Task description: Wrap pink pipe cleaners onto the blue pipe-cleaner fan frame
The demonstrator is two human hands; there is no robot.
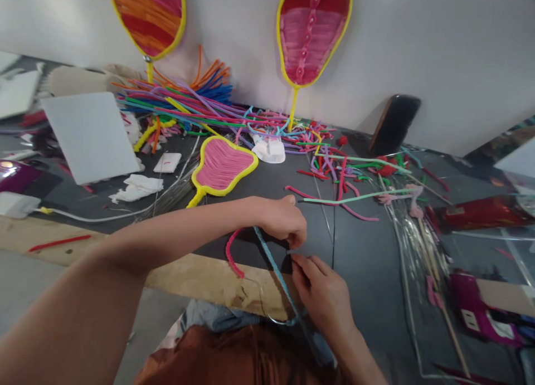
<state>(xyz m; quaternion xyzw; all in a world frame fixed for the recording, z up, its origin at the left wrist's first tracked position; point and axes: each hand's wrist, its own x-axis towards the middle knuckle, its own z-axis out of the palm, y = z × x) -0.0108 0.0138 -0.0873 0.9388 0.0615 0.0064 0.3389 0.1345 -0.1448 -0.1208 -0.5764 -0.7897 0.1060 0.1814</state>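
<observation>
Above the table, left fingers and right fingers curl inward, their grip unclear. Blue pipe cleaner seems mid-shaping; next probably needs careful twisting.

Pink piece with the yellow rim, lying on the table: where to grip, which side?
I'd pinch the stem, coming from the person's side: it's the narrow part, sticking out at the near left of the pink piece, whose wide lobes offer less to close on. The left forearm crosses just in front, so it'd probably need to clear first.
</observation>
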